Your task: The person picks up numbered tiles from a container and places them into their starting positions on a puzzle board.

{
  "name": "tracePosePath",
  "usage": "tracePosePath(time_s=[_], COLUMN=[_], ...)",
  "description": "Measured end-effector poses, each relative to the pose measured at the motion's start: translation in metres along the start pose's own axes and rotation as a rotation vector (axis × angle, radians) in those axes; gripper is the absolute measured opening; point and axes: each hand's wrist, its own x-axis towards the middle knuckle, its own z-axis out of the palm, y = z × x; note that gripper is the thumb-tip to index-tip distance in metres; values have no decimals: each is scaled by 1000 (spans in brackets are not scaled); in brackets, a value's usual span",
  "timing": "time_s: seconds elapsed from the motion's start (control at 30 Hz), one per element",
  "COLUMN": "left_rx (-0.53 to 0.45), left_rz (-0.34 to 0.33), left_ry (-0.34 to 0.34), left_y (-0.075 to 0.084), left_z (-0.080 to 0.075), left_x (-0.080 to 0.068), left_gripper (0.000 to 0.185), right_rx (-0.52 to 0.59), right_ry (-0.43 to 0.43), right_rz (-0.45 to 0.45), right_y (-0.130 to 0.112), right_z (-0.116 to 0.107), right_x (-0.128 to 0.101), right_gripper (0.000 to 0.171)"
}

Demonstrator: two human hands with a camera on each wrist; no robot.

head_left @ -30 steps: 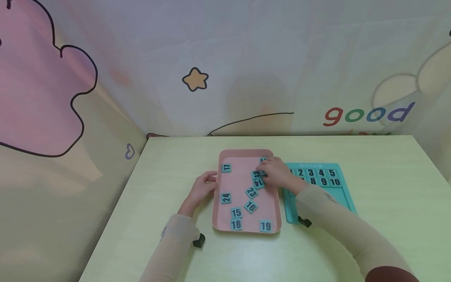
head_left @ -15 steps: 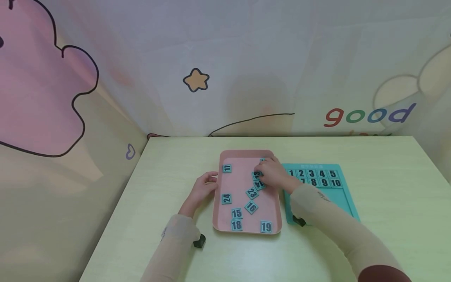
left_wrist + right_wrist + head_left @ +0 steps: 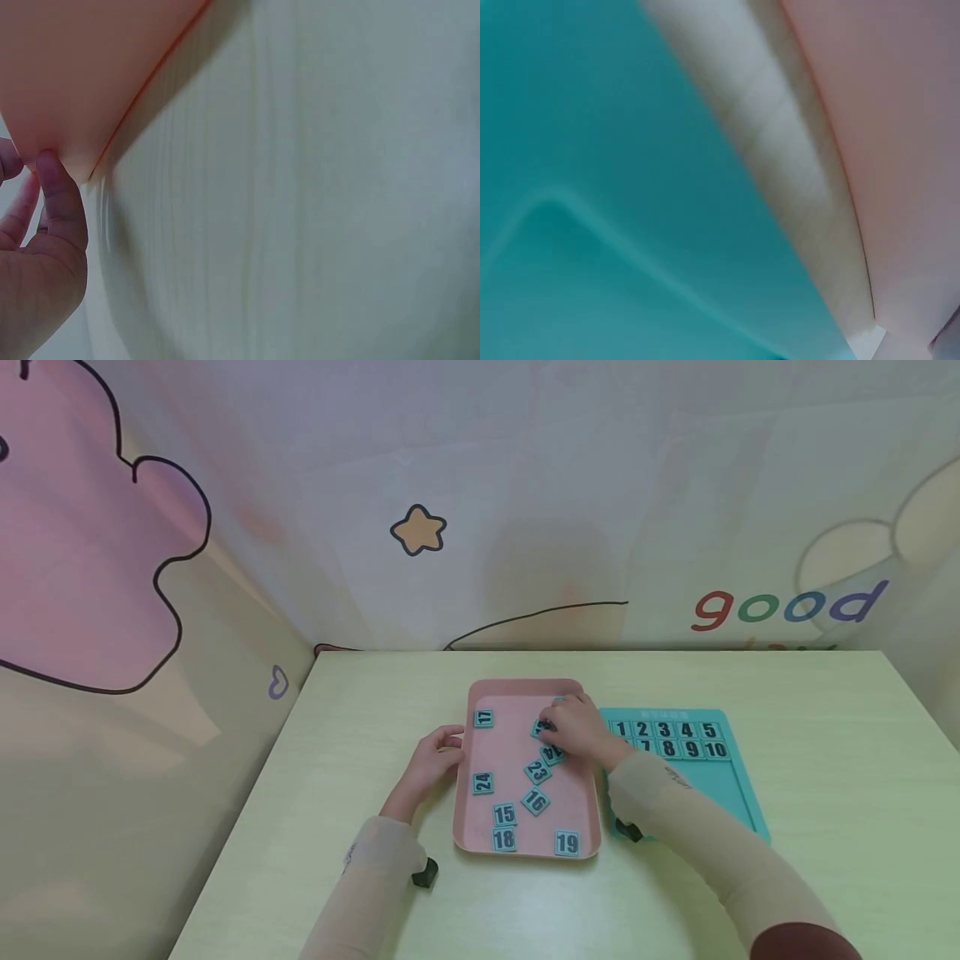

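My left hand [image 3: 431,766] is at the left wall of a pink tray [image 3: 480,689], with its loosely bent fingers and thumb touching the outer side. The left wrist view shows the thumb [image 3: 58,176] against that wall. My right hand [image 3: 577,727] reaches into the tray's upper right, where thumb and index finger pinch a teal number tile [image 3: 540,728], partly covered by the fingertips. Just below lie tile 14 [image 3: 552,754], tile 23 [image 3: 537,771] and tile 16 [image 3: 536,801]. In the right wrist view only the tray's side [image 3: 900,150] shows; the right hand's grip is hidden.
Right of the tray lies a teal number board [image 3: 705,785] with tiles 1 to 10 in its top rows, partly under the right forearm. Other loose tiles in the tray include tile 17 [image 3: 483,718], tile 24 [image 3: 483,782] and tile 19 [image 3: 567,842]. A wall stands behind the table.
My right hand has slid slightly left within the tray, and the number tile at its fingertips has shifted left and turned. My left hand stays at the tray's side.
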Motion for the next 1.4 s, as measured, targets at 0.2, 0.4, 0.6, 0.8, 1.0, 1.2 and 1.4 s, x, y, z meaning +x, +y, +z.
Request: tracePosePath(time_s=[0.2, 0.4, 0.6, 0.8, 1.0, 1.2, 1.4], left_rx=[0, -8, -8, -11, -13, -18, -16], left_rz=[-16, -15, 4, 7, 13, 10, 1], left_ry=[0, -3, -14, -9, -4, 0, -5], left_y=[0, 0, -1, 0, 0, -1, -1], left_z=[0, 0, 0, 1, 1, 1, 0], left_x=[0, 0, 0, 0, 0, 1, 3], left_gripper=[40, 40, 40, 40, 41, 40, 40], right_rx=[40, 85, 65, 46, 73, 109, 127], right_ry=[1, -20, -37, -96, -103, -48, 32], right_rz=[29, 17, 30, 75, 83, 33, -31], right_y=[-2, -3, -6, -10, -9, -4, -3], right_z=[1, -3, -4, -7, -8, -3, -9], right_x=[0, 0, 3, 4, 4, 4, -1], right_gripper=[24, 13, 6, 23, 18, 7, 15])
